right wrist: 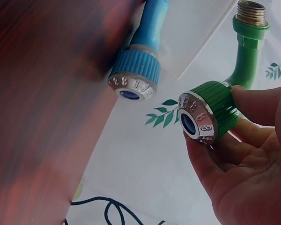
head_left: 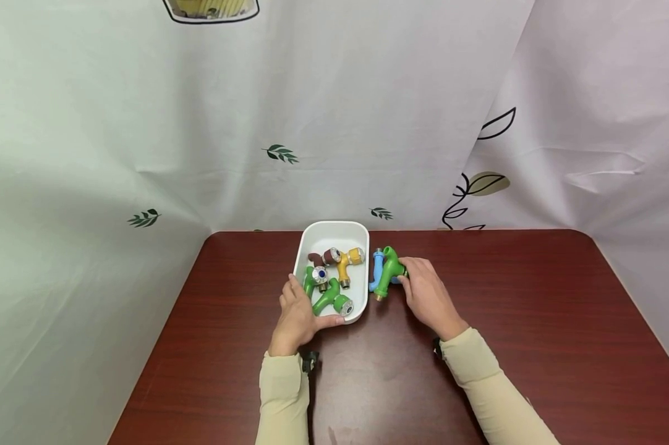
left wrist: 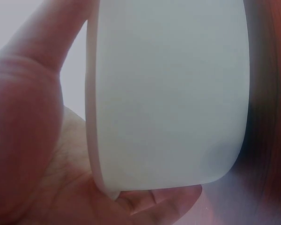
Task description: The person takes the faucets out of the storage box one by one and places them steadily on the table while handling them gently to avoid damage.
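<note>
My left hand (head_left: 295, 318) grips the near left corner of a white plastic tray (head_left: 334, 233), thumb along the near rim and fingers on the left side. The left wrist view shows the tray's outer wall (left wrist: 168, 93) close up. Inside lie a maroon tap (head_left: 331, 256), a yellow tap (head_left: 343, 267) and two green taps (head_left: 328, 298). To the right of the tray, my right hand (head_left: 430, 298) pinches another green tap (right wrist: 225, 105) by its ribbed knob, its threaded brass end pointing away from the fingers. A blue tap (head_left: 378, 269) lies beside the tray, partly behind the held one.
The dark red wooden table (head_left: 535, 321) extends to both sides and toward me. A pale cloth (head_left: 368, 111) with leaf prints hangs along its back edge and sides.
</note>
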Demonstrator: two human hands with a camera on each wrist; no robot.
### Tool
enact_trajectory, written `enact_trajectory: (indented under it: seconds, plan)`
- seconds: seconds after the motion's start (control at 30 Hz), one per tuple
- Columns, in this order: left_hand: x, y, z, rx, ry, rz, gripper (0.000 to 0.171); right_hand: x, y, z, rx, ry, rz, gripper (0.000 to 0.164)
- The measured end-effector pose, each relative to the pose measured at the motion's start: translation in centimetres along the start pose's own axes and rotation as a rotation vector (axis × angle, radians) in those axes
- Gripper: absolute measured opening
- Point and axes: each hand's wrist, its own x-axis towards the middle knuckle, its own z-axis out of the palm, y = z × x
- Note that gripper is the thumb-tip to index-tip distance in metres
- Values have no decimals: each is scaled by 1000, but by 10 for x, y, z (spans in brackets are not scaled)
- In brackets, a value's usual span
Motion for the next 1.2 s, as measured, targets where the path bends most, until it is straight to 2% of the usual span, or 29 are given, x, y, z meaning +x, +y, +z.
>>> enact_trajectory:
  seconds: [1.2]
  plan:
    - [0,1,-1,7,-5,-1,145,-9,28,-12,-68,-56,41,35]
